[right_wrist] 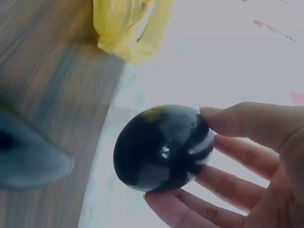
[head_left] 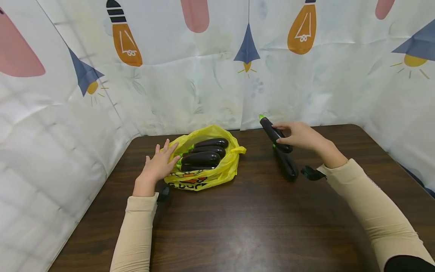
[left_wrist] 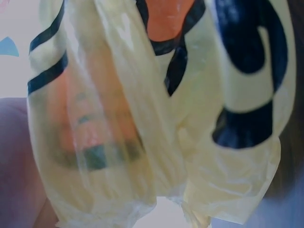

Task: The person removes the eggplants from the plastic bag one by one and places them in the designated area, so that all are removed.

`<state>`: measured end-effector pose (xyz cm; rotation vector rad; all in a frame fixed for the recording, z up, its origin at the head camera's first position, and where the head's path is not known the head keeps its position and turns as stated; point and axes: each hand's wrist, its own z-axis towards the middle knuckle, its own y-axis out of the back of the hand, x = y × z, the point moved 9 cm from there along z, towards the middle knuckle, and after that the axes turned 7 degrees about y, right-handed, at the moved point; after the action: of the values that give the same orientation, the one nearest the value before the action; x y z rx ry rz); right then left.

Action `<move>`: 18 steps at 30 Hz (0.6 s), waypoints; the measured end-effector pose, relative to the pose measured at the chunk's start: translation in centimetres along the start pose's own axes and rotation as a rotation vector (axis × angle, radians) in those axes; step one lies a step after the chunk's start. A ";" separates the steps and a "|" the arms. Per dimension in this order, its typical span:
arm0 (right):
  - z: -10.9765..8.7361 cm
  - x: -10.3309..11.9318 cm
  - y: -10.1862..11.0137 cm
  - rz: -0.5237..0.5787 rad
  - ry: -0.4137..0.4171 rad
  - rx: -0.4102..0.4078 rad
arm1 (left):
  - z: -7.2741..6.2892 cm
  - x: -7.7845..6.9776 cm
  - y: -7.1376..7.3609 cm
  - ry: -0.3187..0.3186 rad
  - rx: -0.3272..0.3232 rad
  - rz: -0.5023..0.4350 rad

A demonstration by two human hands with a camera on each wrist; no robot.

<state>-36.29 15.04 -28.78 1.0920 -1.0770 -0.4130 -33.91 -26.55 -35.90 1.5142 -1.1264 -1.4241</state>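
Observation:
A yellow plastic bag [head_left: 224,177] lies with its mouth open on the table, several dark eggplants [head_left: 200,158] inside it. My left hand [head_left: 159,162] rests at the bag's left edge, fingers spread. Printed yellow plastic [left_wrist: 166,156] fills most of the left wrist view. In my right hand [head_left: 299,136] I hold one eggplant [head_left: 272,130] between thumb and fingers, its green stem end pointing away. The right wrist view shows its round glossy end [right_wrist: 164,147] in the grip. Just below it, another eggplant [head_left: 287,164] lies on the table.
The dark wooden table [head_left: 238,226] reaches back to a white printed curtain [head_left: 204,87], which also hangs along the left and right sides. A small dark device [head_left: 312,173] sits by the right wrist, another [head_left: 164,193] by the left.

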 end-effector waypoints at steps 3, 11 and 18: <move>0.8 1.0 -0.2 -0.011 0.022 0.000 | 0.0 0.0 0.0 0.002 -0.001 -0.002; 2.7 3.0 -1.0 -0.034 0.071 0.009 | 0.1 0.0 0.0 -0.001 -0.003 0.000; 4.7 4.2 -2.4 -0.064 0.083 0.039 | 0.1 0.0 0.0 -0.002 -0.006 0.006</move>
<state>-37.87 8.48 -28.51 1.1712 -0.9827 -0.3957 -34.00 -26.59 -35.87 1.5046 -1.1264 -1.4234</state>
